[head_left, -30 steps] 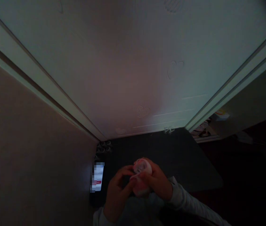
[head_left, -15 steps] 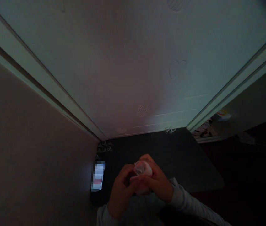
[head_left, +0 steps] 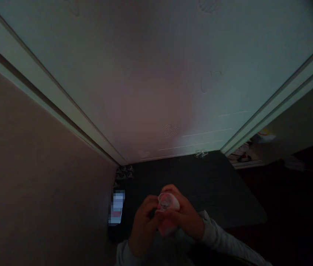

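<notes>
Close to my body, both hands are around a small pink-and-white object (head_left: pixel 167 201) with a clear, round end turned up toward me. Dim light keeps its exact kind from showing. My right hand (head_left: pixel 185 214) wraps it from the right, thumb across its front and fingers behind. From the other side my left hand (head_left: pixel 143 223) has bent fingers and thumb pressed at its left edge. Its pink lower part shows below the thumbs. Some fingertips are hidden behind it.
Below the hands is a dark table (head_left: pixel 200 184), against a pale panel (head_left: pixel 150 85) with embossed hearts. At its left lie a lit, blurred phone-like screen (head_left: pixel 116 207) and several small clear items (head_left: pixel 124 171). More clear pieces (head_left: pixel 201 153) sit at the back edge. A brown wall (head_left: pixel 48 159) rises left.
The pink-and-white object has tilted a little, so more of its round clear end and its pink lower part show. Both hands keep their hold; the view has shifted slightly.
</notes>
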`<move>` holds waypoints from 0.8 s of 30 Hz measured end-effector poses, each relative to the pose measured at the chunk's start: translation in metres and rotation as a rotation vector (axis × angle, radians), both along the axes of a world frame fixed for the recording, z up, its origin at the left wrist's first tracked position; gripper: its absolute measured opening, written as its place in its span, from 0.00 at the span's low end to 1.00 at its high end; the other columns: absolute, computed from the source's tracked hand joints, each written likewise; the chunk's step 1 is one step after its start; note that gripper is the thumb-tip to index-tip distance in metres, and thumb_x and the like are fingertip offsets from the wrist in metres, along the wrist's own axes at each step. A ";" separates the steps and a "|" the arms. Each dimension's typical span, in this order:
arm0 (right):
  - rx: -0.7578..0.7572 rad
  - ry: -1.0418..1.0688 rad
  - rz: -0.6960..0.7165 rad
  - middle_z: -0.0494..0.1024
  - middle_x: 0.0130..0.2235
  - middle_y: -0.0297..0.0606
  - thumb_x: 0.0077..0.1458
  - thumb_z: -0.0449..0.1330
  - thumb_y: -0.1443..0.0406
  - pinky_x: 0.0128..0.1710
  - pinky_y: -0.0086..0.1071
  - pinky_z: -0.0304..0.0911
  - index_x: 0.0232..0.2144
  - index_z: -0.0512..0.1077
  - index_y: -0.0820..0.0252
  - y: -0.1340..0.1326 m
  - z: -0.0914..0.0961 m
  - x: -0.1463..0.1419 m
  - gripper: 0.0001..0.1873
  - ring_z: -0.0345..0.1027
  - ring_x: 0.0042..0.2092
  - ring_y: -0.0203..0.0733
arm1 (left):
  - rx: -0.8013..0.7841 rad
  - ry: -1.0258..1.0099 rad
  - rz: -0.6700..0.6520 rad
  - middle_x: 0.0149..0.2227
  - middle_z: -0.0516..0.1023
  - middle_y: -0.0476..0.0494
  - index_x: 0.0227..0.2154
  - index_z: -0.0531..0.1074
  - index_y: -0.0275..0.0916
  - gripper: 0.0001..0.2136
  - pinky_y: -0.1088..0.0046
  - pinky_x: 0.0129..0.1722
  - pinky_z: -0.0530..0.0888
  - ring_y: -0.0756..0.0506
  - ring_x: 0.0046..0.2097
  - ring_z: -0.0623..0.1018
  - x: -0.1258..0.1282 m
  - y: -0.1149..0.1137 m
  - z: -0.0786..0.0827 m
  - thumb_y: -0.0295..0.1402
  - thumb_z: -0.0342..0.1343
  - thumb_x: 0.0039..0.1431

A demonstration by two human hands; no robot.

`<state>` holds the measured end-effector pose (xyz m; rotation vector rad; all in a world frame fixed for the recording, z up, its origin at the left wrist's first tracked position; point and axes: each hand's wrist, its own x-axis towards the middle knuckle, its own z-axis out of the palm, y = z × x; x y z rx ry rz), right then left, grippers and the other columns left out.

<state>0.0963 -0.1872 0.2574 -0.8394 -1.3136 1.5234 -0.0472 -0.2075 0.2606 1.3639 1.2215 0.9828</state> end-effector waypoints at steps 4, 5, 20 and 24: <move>-0.002 -0.010 0.003 0.65 0.35 0.35 0.45 0.61 0.57 0.36 0.32 0.61 0.31 0.71 0.59 0.000 -0.001 0.001 0.12 0.61 0.35 0.40 | 0.019 0.018 0.003 0.31 0.74 0.46 0.23 0.74 0.39 0.09 0.71 0.36 0.68 0.44 0.36 0.73 0.000 0.001 0.002 0.39 0.57 0.51; -0.004 -0.010 0.008 0.65 0.35 0.35 0.45 0.61 0.58 0.36 0.32 0.61 0.31 0.71 0.59 0.000 -0.001 0.001 0.12 0.61 0.35 0.40 | 0.021 0.019 0.008 0.30 0.74 0.46 0.23 0.74 0.39 0.10 0.71 0.36 0.68 0.44 0.36 0.73 0.000 0.001 0.002 0.40 0.57 0.51; -0.119 -0.046 -0.142 0.71 0.34 0.36 0.46 0.60 0.58 0.36 0.34 0.62 0.33 0.72 0.59 0.001 -0.024 0.009 0.12 0.65 0.35 0.42 | -0.041 0.090 0.094 0.33 0.75 0.44 0.29 0.75 0.38 0.09 0.70 0.39 0.71 0.44 0.38 0.75 0.000 0.002 -0.027 0.39 0.56 0.52; -0.226 -0.112 -0.261 0.74 0.32 0.37 0.49 0.59 0.54 0.37 0.37 0.62 0.35 0.71 0.59 0.000 -0.044 0.023 0.15 0.67 0.35 0.45 | -0.159 0.217 0.237 0.37 0.76 0.45 0.39 0.72 0.39 0.13 0.67 0.44 0.69 0.43 0.41 0.75 -0.022 0.016 -0.070 0.38 0.56 0.52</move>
